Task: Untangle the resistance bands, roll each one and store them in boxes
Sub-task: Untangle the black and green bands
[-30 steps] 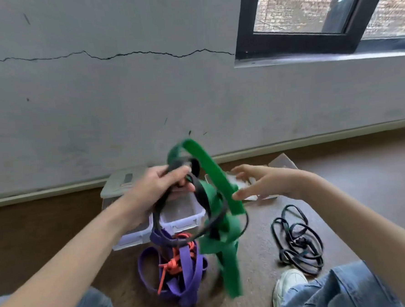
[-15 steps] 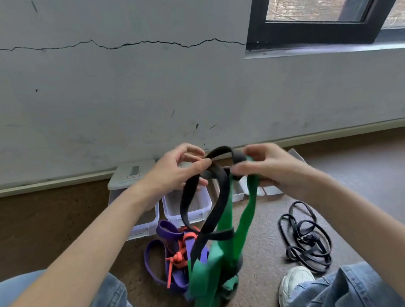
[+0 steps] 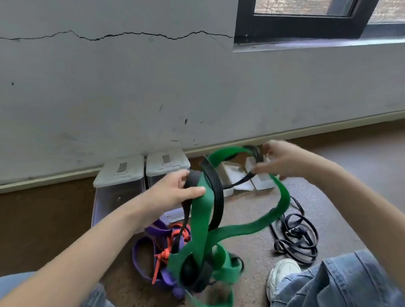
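since half a second ago the hands have drawn apart. the left hand (image 3: 173, 193) grips the green band (image 3: 201, 215) and black band (image 3: 217, 195) at centre; the right hand (image 3: 282, 159), now at 2 o'clock, pinches the black band's thin end, blurred. the green loop has swung wide to 3 o'clock. the purple band (image 3: 143, 256) lies at 7 o'clock below the boxes (image 3: 118, 182).
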Demonstrator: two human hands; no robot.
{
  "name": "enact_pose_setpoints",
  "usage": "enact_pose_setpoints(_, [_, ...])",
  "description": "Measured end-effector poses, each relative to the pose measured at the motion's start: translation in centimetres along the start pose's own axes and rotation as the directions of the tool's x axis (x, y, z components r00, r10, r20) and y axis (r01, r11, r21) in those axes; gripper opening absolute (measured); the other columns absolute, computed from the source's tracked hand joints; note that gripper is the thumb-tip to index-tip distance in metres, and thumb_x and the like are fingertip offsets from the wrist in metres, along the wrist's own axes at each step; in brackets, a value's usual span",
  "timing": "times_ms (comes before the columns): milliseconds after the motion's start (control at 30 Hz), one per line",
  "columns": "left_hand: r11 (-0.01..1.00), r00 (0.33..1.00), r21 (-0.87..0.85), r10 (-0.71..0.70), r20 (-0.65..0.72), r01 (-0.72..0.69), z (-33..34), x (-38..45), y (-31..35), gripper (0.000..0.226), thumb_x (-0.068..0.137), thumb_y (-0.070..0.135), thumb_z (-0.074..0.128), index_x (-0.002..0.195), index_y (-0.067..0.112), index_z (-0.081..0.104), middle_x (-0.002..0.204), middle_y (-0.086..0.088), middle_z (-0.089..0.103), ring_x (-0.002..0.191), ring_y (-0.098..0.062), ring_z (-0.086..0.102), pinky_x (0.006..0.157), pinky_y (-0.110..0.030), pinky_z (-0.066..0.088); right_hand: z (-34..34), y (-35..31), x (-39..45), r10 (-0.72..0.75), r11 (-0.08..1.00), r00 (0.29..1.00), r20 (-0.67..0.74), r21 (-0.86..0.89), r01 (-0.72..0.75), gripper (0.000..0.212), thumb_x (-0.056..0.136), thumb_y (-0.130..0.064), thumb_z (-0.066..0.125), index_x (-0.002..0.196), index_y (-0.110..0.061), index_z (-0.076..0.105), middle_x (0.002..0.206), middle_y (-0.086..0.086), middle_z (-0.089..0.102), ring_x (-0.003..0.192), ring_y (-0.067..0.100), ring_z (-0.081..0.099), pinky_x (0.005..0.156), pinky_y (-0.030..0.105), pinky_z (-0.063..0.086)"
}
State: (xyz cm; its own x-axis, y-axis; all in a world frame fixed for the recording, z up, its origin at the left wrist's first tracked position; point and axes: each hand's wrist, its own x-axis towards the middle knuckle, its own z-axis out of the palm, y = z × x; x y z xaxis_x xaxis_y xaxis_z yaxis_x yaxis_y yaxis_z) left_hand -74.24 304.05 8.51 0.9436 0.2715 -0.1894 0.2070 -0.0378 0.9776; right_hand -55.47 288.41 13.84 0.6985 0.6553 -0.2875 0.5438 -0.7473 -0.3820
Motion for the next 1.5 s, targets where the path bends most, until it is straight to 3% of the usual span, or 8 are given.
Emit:
enact_pose_setpoints(167, [0.981,0.989,-0.127,0.147,-0.007,-0.146,1.6,-0.1,2.9,0.021,0.088,0.006,0.054,0.107,0.000,0.061,0.093,-0.007,0.070,0.086,-0.014,0.067,0.079,-0.023,0.055,2.7,-2.1,-2.2,-0.440,0.881,0.815,0.376,0.354,0.313,0.074,0.075,-0.031,0.076,0.138,-0.031,0.036,0.134,-0.008,0.053,0.119,0.008,0.051,0.097,0.028,0.045])
enact_pose_setpoints(400, [0.969,0.989,-0.199,0.142,-0.048,-0.149,0.0,-0.4,2.1,0.035,0.073,0.030,0.071,0.106,0.018,0.064,0.106,-0.003,0.070,0.103,-0.017,0.064,0.091,-0.036,0.050,3.9,-3.7,-3.3,-0.465,0.642,0.884,-0.052,0.668,0.377,0.014,0.078,-0.004,0.071,0.090,-0.005,0.063,0.065,0.000,0.068,0.049,0.016,0.061,0.046,0.022,0.049])
enact_pose_setpoints(667, [0.790,0.999,0.612,0.034,-0.027,-0.011,2.2,0.1,-5.9,0.028,0.076,0.035,0.075,0.099,0.026,0.063,0.089,0.022,0.059,0.091,-0.005,0.057,0.070,-0.007,0.041,2.7,-4.2,-3.4,-0.353,0.174,0.915,-0.193,0.948,0.267,0.007,0.081,-0.002,0.066,0.086,-0.005,0.061,0.055,-0.002,0.063,0.045,0.009,0.060,0.045,0.013,0.049])
enact_pose_setpoints(767, [0.865,0.997,0.501,0.000,-0.082,0.041,1.0,0.5,-4.7,0.032,0.072,0.030,0.079,0.099,0.020,0.065,0.092,0.012,0.067,0.090,-0.008,0.063,0.077,-0.018,0.049,1.9,-2.6,-2.5,-0.221,0.285,0.957,-0.190,0.926,0.249,0.009,0.081,-0.005,0.067,0.086,-0.008,0.060,0.064,0.002,0.064,0.046,0.010,0.058,0.045,0.015,0.049])
enact_pose_setpoints(900, [1.000,0.996,0.028,-0.005,-0.094,0.008,-0.7,-0.3,-0.7,0.043,0.060,0.029,0.080,0.096,0.015,0.063,0.088,-0.002,0.074,0.084,-0.016,0.071,0.068,-0.023,0.055,0.4,0.4,-1.5,-0.079,0.969,0.995,0.054,0.237,0.064,0.035,0.081,-0.017,0.070,0.111,-0.005,0.056,0.096,0.010,0.064,0.070,0.016,0.064,0.068,0.029,0.058])
enact_pose_setpoints(1033, [0.970,0.987,-0.234,0.027,-0.159,-0.064,-0.3,-0.4,2.2,0.048,0.058,0.029,0.074,0.098,0.008,0.056,0.078,-0.007,0.073,0.068,-0.017,0.070,0.060,-0.025,0.057,1.7,-0.1,-3.0,-0.221,0.971,0.933,0.284,-0.030,0.239,0.096,0.069,-0.048,0.075,0.146,-0.026,0.022,0.149,0.002,0.032,0.127,0.015,0.044,0.099,0.027,0.041])
enact_pose_setpoints(1300, [0.987,0.996,-0.138,0.081,-0.044,-0.086,0.6,-0.7,2.0,0.045,0.071,0.035,0.068,0.111,0.015,0.059,0.100,0.001,0.073,0.090,-0.010,0.069,0.074,-0.019,0.054,4.1,-3.1,-3.4,-0.303,0.471,0.950,-0.077,0.854,0.220,0.012,0.091,-0.010,0.056,0.089,0.000,0.060,0.058,-0.001,0.061,0.047,0.012,0.055,0.046,0.021,0.048])
enact_pose_setpoints(1500, [0.992,0.990,0.024,-0.125,0.065,0.124,1.7,-1.1,-0.4,0.050,0.073,0.037,0.075,0.117,0.037,0.050,0.110,0.007,0.070,0.101,-0.015,0.067,0.081,-0.027,0.056,3.6,-2.8,-2.8,-0.281,0.030,0.952,-0.119,0.991,0.132,0.015,0.095,-0.006,0.047,0.099,0.006,0.056,0.069,0.007,0.055,0.048,0.011,0.048,0.047,0.019,0.044])
